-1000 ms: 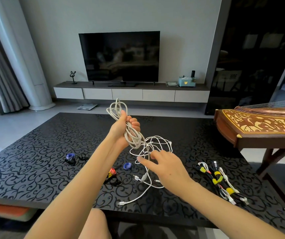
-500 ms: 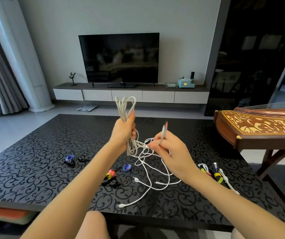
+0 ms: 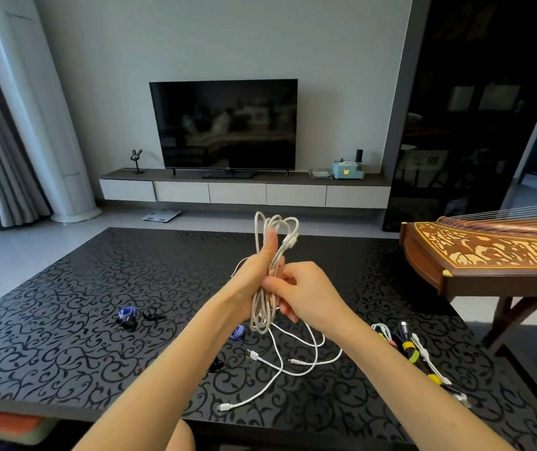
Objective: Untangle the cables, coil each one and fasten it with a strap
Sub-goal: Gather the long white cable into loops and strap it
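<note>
Two-handed hold on white coil, frame centre.
Gripped in left hand, clasped by right hand; risks snagging loose cables below centre, springing loops free.

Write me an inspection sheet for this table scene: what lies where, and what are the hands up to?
Surface: black patterned table, glossy.
Job's things: white cable coil held above the table; blue strap and black straps lie at left; second blue strap beside the left forearm; strapped cable bundle with yellow straps at right.
Clutter: nothing seen.
Grippers: left hand grips the coil, thumb up; right hand curls its fingers round the coil's middle.
Cables: loose white cables trail from under the coil across the table, connectors free.
Surroundings: television on a low cabinet; zither at right.
</note>
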Demonstrator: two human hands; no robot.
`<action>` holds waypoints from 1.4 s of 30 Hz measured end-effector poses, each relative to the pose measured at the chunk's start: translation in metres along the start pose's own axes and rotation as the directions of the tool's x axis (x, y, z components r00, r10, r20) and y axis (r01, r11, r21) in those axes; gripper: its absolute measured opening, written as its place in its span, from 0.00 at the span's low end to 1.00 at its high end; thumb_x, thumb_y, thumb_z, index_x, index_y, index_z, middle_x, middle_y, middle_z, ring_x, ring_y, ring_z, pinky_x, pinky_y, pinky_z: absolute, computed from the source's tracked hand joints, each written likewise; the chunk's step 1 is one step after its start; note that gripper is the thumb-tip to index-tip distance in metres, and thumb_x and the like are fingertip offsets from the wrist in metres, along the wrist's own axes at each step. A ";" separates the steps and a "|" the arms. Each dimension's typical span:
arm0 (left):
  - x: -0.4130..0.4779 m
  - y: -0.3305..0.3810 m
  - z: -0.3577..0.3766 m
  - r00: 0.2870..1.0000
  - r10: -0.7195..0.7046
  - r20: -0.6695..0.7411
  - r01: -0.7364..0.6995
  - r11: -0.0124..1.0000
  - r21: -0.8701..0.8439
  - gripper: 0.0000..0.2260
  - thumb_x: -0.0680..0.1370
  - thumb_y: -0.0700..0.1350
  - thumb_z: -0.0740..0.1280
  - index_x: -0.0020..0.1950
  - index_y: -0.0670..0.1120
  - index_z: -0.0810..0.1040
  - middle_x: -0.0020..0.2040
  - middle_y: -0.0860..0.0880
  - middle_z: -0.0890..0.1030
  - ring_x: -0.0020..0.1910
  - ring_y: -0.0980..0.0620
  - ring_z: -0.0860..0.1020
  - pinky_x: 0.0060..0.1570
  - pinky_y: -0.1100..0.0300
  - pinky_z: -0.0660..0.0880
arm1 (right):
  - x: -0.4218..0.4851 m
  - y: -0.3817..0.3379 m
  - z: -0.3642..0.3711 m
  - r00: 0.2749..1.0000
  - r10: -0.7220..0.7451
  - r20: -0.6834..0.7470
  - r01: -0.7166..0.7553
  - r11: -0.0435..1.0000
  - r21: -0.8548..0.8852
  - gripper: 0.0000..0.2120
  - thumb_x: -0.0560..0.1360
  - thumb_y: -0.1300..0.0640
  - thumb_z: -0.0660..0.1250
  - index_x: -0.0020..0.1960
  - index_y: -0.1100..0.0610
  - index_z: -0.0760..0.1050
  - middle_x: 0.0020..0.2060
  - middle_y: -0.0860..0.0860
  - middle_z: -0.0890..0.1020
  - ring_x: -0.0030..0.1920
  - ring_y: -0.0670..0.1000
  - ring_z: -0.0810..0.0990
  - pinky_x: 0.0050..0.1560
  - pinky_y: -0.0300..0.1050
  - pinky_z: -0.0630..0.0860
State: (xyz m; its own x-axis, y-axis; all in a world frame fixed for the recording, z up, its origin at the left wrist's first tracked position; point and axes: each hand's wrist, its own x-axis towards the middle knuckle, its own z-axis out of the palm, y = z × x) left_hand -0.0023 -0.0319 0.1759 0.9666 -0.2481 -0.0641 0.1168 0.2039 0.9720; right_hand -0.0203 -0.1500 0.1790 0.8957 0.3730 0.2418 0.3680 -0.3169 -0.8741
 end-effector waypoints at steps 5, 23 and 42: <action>-0.005 0.000 -0.005 0.995 0.028 0.096 -0.041 0.990 0.136 0.17 0.80 0.51 0.59 0.37 0.40 0.70 0.24 0.45 0.74 0.19 0.51 0.74 0.20 0.63 0.72 | -0.004 -0.001 0.000 0.996 0.088 0.032 -0.088 0.996 -0.001 0.14 0.76 0.57 0.67 0.35 0.63 0.75 0.25 0.55 0.77 0.20 0.48 0.73 0.27 0.39 0.72; -0.002 -0.024 -0.008 0.995 0.057 -0.078 -0.054 0.998 0.044 0.20 0.74 0.59 0.61 0.30 0.45 0.69 0.25 0.50 0.70 0.23 0.56 0.71 0.26 0.65 0.70 | -0.010 0.023 0.029 0.902 -0.171 -0.398 0.070 0.965 -0.254 0.10 0.75 0.58 0.68 0.36 0.61 0.80 0.29 0.50 0.80 0.31 0.48 0.76 0.36 0.42 0.72; -0.029 -0.038 -0.023 0.984 -0.163 0.075 0.029 0.556 0.830 0.16 0.74 0.51 0.70 0.40 0.37 0.77 0.23 0.50 0.71 0.21 0.53 0.69 0.27 0.64 0.69 | 0.011 0.034 -0.004 0.857 -0.197 0.477 0.505 0.128 -0.854 0.14 0.57 0.58 0.79 0.36 0.58 0.75 0.30 0.52 0.79 0.31 0.54 0.79 0.28 0.41 0.66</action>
State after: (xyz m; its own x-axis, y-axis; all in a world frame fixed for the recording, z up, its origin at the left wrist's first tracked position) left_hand -0.0300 -0.0106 0.1355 0.9150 -0.3479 -0.2043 -0.0964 -0.6802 0.7267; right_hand 0.0033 -0.1603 0.1537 0.5760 0.7977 0.1785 0.7119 -0.5968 0.3702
